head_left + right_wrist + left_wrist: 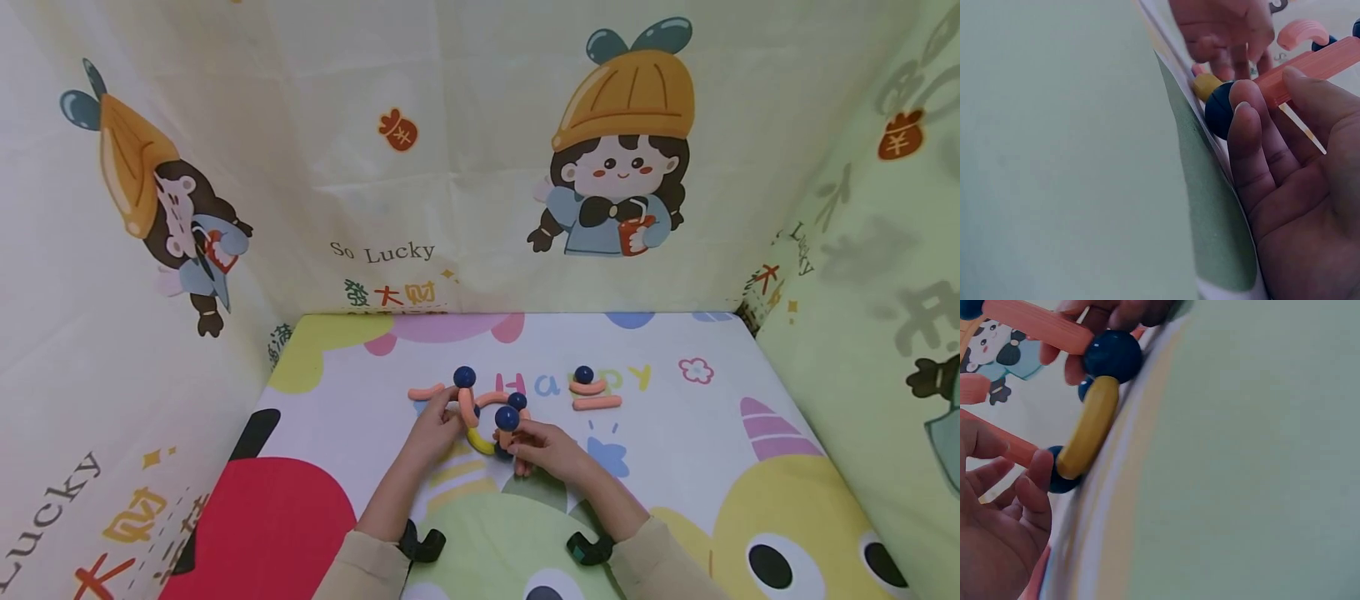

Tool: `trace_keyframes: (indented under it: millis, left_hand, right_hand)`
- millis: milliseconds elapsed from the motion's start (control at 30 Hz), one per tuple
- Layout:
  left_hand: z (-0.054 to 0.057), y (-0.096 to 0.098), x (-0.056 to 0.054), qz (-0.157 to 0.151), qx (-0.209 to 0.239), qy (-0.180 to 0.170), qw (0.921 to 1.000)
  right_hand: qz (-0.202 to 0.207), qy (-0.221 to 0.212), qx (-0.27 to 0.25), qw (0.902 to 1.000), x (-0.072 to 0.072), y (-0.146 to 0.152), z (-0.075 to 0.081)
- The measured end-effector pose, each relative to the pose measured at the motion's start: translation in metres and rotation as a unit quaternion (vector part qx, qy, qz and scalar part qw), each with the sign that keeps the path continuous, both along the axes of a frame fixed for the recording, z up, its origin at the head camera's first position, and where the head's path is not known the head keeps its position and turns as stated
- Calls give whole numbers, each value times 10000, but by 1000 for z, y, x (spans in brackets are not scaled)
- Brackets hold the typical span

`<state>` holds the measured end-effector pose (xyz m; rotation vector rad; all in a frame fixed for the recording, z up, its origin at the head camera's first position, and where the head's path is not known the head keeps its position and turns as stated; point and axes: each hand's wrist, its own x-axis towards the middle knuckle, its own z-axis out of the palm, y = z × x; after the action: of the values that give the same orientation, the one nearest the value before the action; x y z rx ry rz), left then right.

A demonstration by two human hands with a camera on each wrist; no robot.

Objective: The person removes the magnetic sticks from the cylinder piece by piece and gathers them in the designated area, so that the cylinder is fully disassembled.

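On the table stands a ring of magnetic building pieces: a curved yellow rod [478,442], a curved orange rod [493,398] and dark blue balls [517,401]. My left hand [437,429] pinches an orange rod [467,408] that rises from the ring's left side, topped by a blue ball [464,377]. At the near right of the ring, my right hand [551,454] holds another upright orange rod [506,438] between thumb and fingers, capped by a blue ball [507,418]. In the left wrist view, the yellow rod [1092,428] joins the two balls beneath these rods.
Left of the ring lies a loose orange rod [426,392], close to the left fingers. Toward the back right are a blue ball [583,375], a curved orange rod [588,387] and a straight orange rod [597,402]. Printed cloth walls [480,192] enclose the table.
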<state>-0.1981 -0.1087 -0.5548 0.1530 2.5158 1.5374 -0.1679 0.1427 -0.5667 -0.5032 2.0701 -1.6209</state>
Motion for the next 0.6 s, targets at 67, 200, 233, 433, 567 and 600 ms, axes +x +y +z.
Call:
trace_keyframes:
  millis: [67,200,233,433,567,600]
  left_hand:
    - [-6,0,1,-194,242,-99,9995]
    - [-13,-1,1,-239,277,53,9993]
    - [-15,-2,0,-205,212,114,9995]
    - [-23,-2,-4,-108,-69,291,9995]
    - [-25,-1,-5,-133,-172,438,9988]
    - [-25,-1,-5,-98,-265,505,9983]
  right_hand:
    - [1,-8,-97,10000,1,0,0]
    - [-40,-75,-114,9999,1,0,2]
    - [-42,-64,-85,9999,2,1,3]
    - [46,243,121,9996,1,10,14]
    - [43,630,93,9980,-1,17,32]
    - [49,741,85,9972,-1,18,37]
